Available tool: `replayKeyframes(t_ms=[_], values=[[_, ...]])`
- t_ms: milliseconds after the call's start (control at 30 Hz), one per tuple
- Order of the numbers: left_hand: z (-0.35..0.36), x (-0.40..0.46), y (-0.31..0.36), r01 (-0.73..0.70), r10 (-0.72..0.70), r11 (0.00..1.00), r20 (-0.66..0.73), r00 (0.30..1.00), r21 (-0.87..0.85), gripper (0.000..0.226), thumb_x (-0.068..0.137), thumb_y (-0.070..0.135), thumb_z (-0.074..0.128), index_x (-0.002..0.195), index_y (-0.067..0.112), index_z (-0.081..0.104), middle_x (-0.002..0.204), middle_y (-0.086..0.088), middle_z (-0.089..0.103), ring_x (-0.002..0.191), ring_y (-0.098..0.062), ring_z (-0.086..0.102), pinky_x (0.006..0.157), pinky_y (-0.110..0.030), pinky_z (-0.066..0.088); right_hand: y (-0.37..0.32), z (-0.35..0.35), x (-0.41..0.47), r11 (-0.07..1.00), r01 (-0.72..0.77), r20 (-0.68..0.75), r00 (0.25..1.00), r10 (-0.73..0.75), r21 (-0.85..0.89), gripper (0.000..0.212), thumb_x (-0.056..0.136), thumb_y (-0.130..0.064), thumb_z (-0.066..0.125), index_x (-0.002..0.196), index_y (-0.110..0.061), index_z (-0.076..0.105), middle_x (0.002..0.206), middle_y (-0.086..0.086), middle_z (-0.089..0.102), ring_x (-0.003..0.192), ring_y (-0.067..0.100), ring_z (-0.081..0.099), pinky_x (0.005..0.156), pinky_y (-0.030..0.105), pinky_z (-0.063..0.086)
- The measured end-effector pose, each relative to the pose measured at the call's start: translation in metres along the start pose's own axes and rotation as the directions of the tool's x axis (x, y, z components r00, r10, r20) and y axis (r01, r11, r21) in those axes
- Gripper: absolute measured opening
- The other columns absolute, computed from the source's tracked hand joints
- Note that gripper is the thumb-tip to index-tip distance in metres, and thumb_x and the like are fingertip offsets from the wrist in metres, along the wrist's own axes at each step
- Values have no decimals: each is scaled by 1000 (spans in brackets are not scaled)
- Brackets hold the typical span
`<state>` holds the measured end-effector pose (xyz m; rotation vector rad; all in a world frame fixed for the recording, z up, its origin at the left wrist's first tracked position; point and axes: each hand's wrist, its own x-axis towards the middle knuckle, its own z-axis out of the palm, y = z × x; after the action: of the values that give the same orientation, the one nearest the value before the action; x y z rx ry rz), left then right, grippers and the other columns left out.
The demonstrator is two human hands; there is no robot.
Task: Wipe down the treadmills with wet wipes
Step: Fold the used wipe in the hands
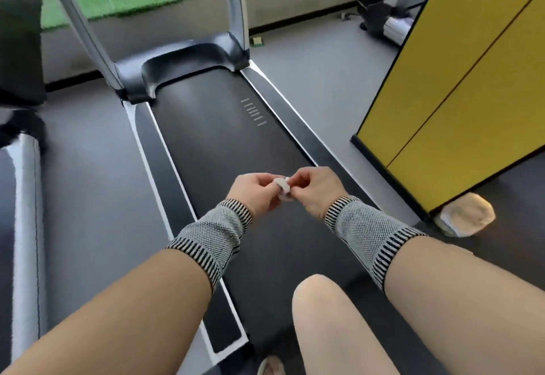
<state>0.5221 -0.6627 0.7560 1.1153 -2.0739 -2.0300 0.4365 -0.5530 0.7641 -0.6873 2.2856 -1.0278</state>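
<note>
left hand (256,190), right hand (317,188), crumpled white wipe (282,187)

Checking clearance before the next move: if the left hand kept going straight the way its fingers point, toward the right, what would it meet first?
The left hand pinches the small white wipe, so beyond that wad it would run straight into the right hand, which grips the same wipe from the other side, above the treadmill belt.

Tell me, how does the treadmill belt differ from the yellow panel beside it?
The belt is black and lies flat; the panel is bright yellow and stands upright. The belt carries short pale stripes; the panel shows one dark seam line. Both are smooth, and neither touches the wipe the hands hold.
</note>
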Motion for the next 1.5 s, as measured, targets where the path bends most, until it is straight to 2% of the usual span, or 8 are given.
replayKeyframes(t_ms=[133, 300, 467, 633, 867, 1033, 1300, 1500], values=[[40, -28, -8, -44, 41, 996, 41, 998, 79, 13, 87, 5, 62, 83, 12, 71, 72, -5, 67, 56, -10, 59, 56, -21, 52, 33, -17, -46, 995, -88, -132, 988, 81, -46, 23, 78, -33, 74, 65, -24, 58, 68, -8, 62, 67, 12, 59, 67, 27, 50], [95, -34, -8, -71, 63, 990, 67, 996, 125, 11, 84, 7, 68, 75, 13, 67, 75, -9, 68, 68, -19, 63, 71, -34, 59, 66, -55, -84, 985, -161, -279, 950, 138, -58, 24, 78, -40, 73, 72, -25, 54, 70, -12, 57, 66, 5, 54, 64, 21, 42], [164, -37, 1, -106, 79, 970, 130, 988, 218, 15, 78, 10, 75, 72, 15, 62, 66, -2, 65, 61, -16, 62, 66, -30, 59, 109, -93, -109, 982, -153, -233, 956, 176, 113, 21, 78, -30, 76, 96, -25, 65, 82, -11, 65, 77, 4, 63, 71, 14, 49], [251, -33, 14, -38, -2, 986, 235, 972, 165, 9, 80, 6, 72, 79, 12, 65, 86, -16, 71, 81, -30, 68, 84, -48, 57, 171, -152, -124, 972, -175, -261, 942, 213, 159, 24, 84, -20, 69, 109, -21, 68, 85, -10, 65, 79, 3, 61, 70, 7, 46], [414, -19, 22, 3, -56, 983, 288, 956, 182, 18, 82, 8, 72, 98, 7, 64, 90, -9, 70, 81, -21, 67, 70, -32, 58, 294, -263, -132, 954, -256, -324, 900, 293, 153, 1, 84, -23, 69, 84, -24, 70, 82, -6, 70, 81, 13, 65, 77, 26, 52], [535, -1, 29, 62, -131, 970, 294, 947, 233, 17, 87, 21, 69, 101, 13, 69, 92, -12, 71, 82, -23, 68, 79, -40, 59, 369, -348, -135, 943, -266, -341, 883, 321, 199, 19, 83, -22, 71, 70, -27, 58, 73, -10, 62, 75, 13, 61, 76, 30, 53], [629, 55, 39, -71, -56, 924, 317, 947, 375, 14, 83, 8, 68, 75, 19, 65, 81, -7, 68, 70, -18, 59, 77, -40, 57, 442, -420, -106, 916, -316, -296, 875, 382, 248, 9, 82, -20, 68, 91, -22, 67, 84, -4, 67, 81, 13, 63, 80, 28, 53], [699, 99, 37, -136, -11, 900, 333, 943, 414, 10, 81, 12, 70, 84, 17, 62, 82, -2, 66, 71, -13, 60, 76, -32, 58, 496, -464, -78, 913, -348, -255, 883, 395, 212, 26, 88, -21, 61, 113, -28, 63, 88, -12, 61, 87, 8, 60, 83, 24, 50]])
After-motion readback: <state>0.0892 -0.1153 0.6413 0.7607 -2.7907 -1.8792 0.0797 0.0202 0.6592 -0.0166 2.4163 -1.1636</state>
